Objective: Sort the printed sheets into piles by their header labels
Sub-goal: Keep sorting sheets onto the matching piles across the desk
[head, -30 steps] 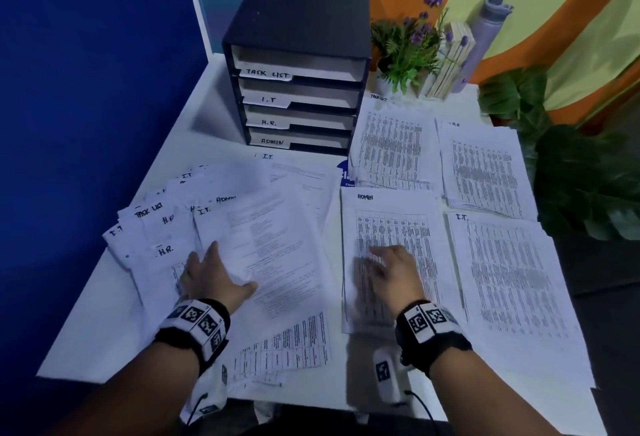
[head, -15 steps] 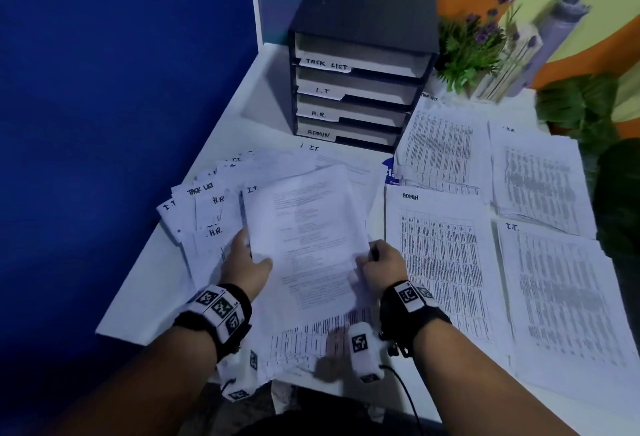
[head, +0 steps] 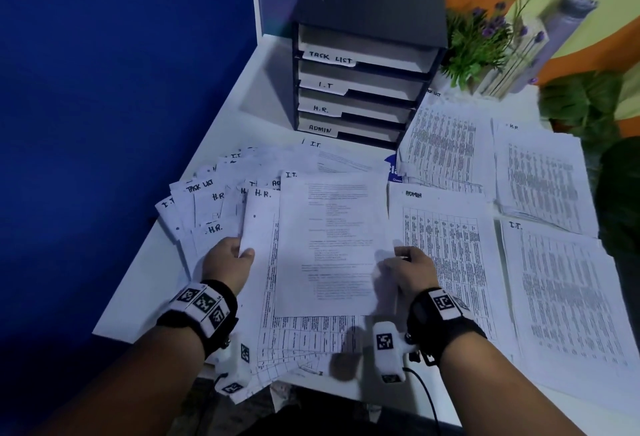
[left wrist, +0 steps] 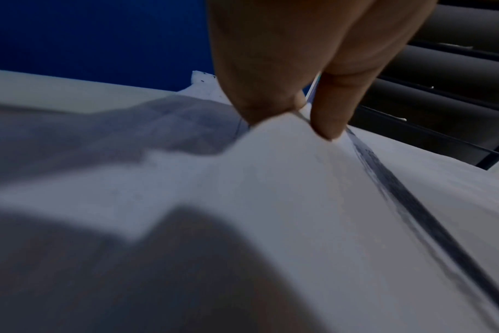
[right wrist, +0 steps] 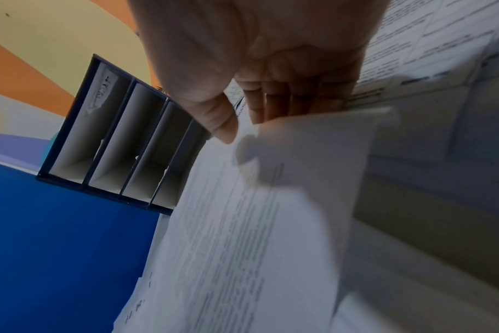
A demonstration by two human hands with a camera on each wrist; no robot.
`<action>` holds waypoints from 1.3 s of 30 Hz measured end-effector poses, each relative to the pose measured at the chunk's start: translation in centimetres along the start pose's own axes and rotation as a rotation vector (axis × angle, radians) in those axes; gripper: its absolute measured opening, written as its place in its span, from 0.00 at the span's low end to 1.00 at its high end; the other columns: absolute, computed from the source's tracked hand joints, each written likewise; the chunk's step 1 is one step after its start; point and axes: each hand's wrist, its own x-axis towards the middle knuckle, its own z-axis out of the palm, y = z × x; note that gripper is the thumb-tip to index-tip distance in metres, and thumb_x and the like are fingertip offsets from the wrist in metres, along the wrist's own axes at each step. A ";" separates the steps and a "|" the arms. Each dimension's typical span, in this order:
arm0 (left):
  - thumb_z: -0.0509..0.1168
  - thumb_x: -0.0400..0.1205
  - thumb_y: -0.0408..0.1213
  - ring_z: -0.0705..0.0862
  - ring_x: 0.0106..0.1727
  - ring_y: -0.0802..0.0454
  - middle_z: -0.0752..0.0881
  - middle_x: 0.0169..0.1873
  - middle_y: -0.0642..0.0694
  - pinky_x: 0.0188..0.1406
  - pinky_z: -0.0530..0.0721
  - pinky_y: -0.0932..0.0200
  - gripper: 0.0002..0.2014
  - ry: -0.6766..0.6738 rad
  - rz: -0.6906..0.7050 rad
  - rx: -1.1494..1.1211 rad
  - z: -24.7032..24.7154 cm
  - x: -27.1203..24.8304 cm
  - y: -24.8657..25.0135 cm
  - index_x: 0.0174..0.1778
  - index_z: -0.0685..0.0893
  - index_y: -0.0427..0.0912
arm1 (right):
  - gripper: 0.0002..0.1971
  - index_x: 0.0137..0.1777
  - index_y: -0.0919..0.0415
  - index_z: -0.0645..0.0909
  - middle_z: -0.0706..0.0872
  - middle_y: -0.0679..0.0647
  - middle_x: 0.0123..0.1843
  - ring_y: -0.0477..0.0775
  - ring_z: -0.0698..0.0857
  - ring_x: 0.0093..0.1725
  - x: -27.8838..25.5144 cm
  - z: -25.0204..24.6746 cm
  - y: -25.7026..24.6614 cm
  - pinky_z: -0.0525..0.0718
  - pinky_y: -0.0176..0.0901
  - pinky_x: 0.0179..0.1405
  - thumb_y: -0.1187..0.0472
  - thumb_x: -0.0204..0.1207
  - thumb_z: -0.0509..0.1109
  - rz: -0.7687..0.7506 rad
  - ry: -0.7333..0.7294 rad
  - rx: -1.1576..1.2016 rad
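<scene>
Right hand (head: 410, 267) grip pinching I.T. sheet (head: 330, 245); left hand (head: 227, 262) grip pinching H.R. sheet (head: 258, 224).

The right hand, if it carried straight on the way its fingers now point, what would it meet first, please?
The right hand pinches the I.T. sheet and points away from the person. Going on, it would probably first sweep over the ADMIN pile, then reach the task list pile beside the paper tray; depth is unclear.

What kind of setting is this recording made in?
Probably an office desk: a dark tray organiser with slots labelled TASK LIST, I.T, H.R. and ADMIN, printed sheets in labelled piles on a white table, and a potted plant.
</scene>
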 end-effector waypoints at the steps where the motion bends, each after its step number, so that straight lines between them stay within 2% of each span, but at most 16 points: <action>1: 0.69 0.81 0.35 0.84 0.54 0.45 0.86 0.53 0.46 0.60 0.81 0.52 0.14 -0.022 -0.002 -0.002 0.0 -0.1 0.0 0.62 0.83 0.39 | 0.11 0.47 0.56 0.81 0.89 0.56 0.43 0.56 0.87 0.44 -0.1 0.0 -0.1 0.88 0.52 0.52 0.60 0.66 0.77 -0.003 -0.012 0.016; 3: 0.71 0.79 0.34 0.85 0.54 0.45 0.87 0.53 0.45 0.59 0.82 0.52 0.14 -0.070 -0.002 0.008 0.3 -0.1 -0.2 0.60 0.84 0.40 | 0.16 0.47 0.57 0.81 0.90 0.55 0.43 0.58 0.89 0.43 -0.1 0.2 -0.2 0.89 0.57 0.50 0.51 0.62 0.76 0.004 -0.053 0.066; 5: 0.73 0.78 0.35 0.84 0.56 0.45 0.86 0.54 0.45 0.60 0.82 0.52 0.16 -0.063 0.005 0.009 0.3 -0.4 0.0 0.60 0.84 0.38 | 0.10 0.41 0.62 0.82 0.90 0.58 0.37 0.59 0.88 0.37 -0.5 0.3 -0.7 0.90 0.58 0.42 0.55 0.65 0.73 -0.015 -0.053 0.060; 8: 0.74 0.78 0.36 0.80 0.55 0.45 0.81 0.53 0.46 0.56 0.76 0.56 0.19 -0.002 -0.014 -0.052 0.1 -0.8 0.5 0.63 0.82 0.35 | 0.06 0.40 0.68 0.81 0.87 0.63 0.39 0.60 0.84 0.39 -0.3 0.0 -0.6 0.84 0.50 0.41 0.63 0.72 0.70 -0.044 -0.033 -0.052; 11: 0.71 0.81 0.43 0.79 0.58 0.42 0.80 0.60 0.40 0.58 0.75 0.53 0.23 0.025 -0.001 -0.045 -0.2 -1.1 1.1 0.66 0.77 0.31 | 0.04 0.38 0.65 0.79 0.87 0.66 0.40 0.67 0.88 0.42 0.2 -0.2 0.8 0.89 0.64 0.45 0.65 0.68 0.70 -0.030 -0.093 -0.054; 13: 0.70 0.80 0.49 0.78 0.63 0.41 0.79 0.65 0.40 0.62 0.76 0.50 0.26 -0.026 0.021 -0.004 -0.1 -1.0 1.1 0.67 0.75 0.35 | 0.04 0.39 0.63 0.78 0.88 0.64 0.40 0.68 0.88 0.44 0.7 -0.3 2.1 0.88 0.66 0.47 0.64 0.67 0.70 -0.030 -0.114 -0.072; 16: 0.77 0.72 0.51 0.79 0.62 0.46 0.80 0.62 0.48 0.63 0.78 0.50 0.29 -0.126 0.127 -0.002 0.5 -1.3 1.1 0.63 0.73 0.45 | 0.06 0.36 0.62 0.75 0.84 0.62 0.37 0.62 0.86 0.38 -0.5 -0.3 1.6 0.88 0.61 0.45 0.65 0.71 0.70 -0.033 -0.121 -0.009; 18: 0.79 0.69 0.46 0.79 0.63 0.47 0.80 0.62 0.49 0.65 0.78 0.49 0.35 -0.204 0.183 0.042 1.1 -2.0 1.7 0.69 0.71 0.47 | 0.09 0.33 0.58 0.72 0.79 0.59 0.32 0.56 0.80 0.31 -1.1 -0.2 1.2 0.84 0.54 0.37 0.67 0.73 0.68 -0.045 -0.137 0.064; 20: 0.78 0.73 0.35 0.80 0.62 0.48 0.81 0.60 0.50 0.62 0.77 0.54 0.33 -0.219 0.205 0.043 1.5 -2.6 2.6 0.72 0.71 0.45 | 0.10 0.32 0.55 0.71 0.76 0.57 0.30 0.53 0.76 0.30 -1.7 -0.6 0.5 0.79 0.50 0.32 0.65 0.72 0.68 -0.099 -0.146 0.125; 22: 0.75 0.75 0.29 0.81 0.59 0.47 0.82 0.58 0.50 0.59 0.77 0.55 0.30 -0.161 0.215 -0.043 1.6 -3.0 3.9 0.71 0.72 0.45 | 0.10 0.34 0.55 0.75 0.81 0.56 0.32 0.52 0.78 0.33 -1.7 -1.6 -0.3 0.78 0.49 0.36 0.66 0.74 0.71 -0.127 -0.111 0.269; 25: 0.74 0.75 0.26 0.82 0.58 0.47 0.84 0.59 0.49 0.62 0.79 0.50 0.29 -0.056 0.239 -0.205 1.8 -3.4 6.4 0.70 0.74 0.46 | 0.06 0.44 0.57 0.81 0.86 0.56 0.38 0.54 0.81 0.39 -1.3 -3.6 -1.7 0.80 0.50 0.45 0.69 0.75 0.73 -0.116 -0.087 0.506; 29: 0.73 0.76 0.26 0.83 0.60 0.47 0.85 0.60 0.50 0.66 0.79 0.44 0.25 -0.047 0.286 -0.249 3.5 -3.4 9.1 0.68 0.77 0.45 | 0.05 0.43 0.57 0.79 0.89 0.61 0.44 0.58 0.86 0.41 -0.6 -6.1 -1.6 0.86 0.60 0.45 0.66 0.76 0.72 -0.129 -0.150 0.346; 31: 0.73 0.77 0.28 0.84 0.61 0.46 0.86 0.61 0.49 0.66 0.80 0.44 0.24 -0.064 0.311 -0.247 4.9 -3.8 10.0 0.68 0.77 0.45 | 0.08 0.38 0.56 0.77 0.88 0.59 0.39 0.58 0.85 0.37 0.3 -7.5 -0.8 0.87 0.62 0.42 0.66 0.76 0.70 -0.139 -0.040 0.266; 33: 0.71 0.78 0.28 0.83 0.61 0.46 0.85 0.61 0.48 0.66 0.79 0.47 0.23 -0.077 0.322 -0.223 6.5 -4.6 10.8 0.69 0.76 0.45 | 0.07 0.38 0.58 0.77 0.85 0.58 0.36 0.60 0.85 0.37 1.6 -9.6 0.2 0.87 0.60 0.42 0.66 0.77 0.67 -0.145 0.147 0.185; 36: 0.71 0.79 0.29 0.82 0.62 0.44 0.84 0.62 0.45 0.64 0.79 0.47 0.21 -0.079 0.340 -0.174 8.7 -6.0 11.6 0.68 0.76 0.42 | 0.07 0.51 0.66 0.80 0.85 0.66 0.45 0.64 0.83 0.45 3.4 -14.2 2.3 0.77 0.47 0.41 0.68 0.80 0.61 -0.099 0.399 0.002; 39: 0.71 0.79 0.29 0.82 0.62 0.45 0.84 0.63 0.45 0.64 0.79 0.47 0.22 -0.100 0.350 -0.149 10.6 -7.2 12.2 0.69 0.76 0.42 | 0.14 0.64 0.69 0.77 0.84 0.70 0.55 0.67 0.81 0.50 4.3 -19.5 5.4 0.76 0.49 0.48 0.69 0.82 0.56 0.061 0.560 -0.060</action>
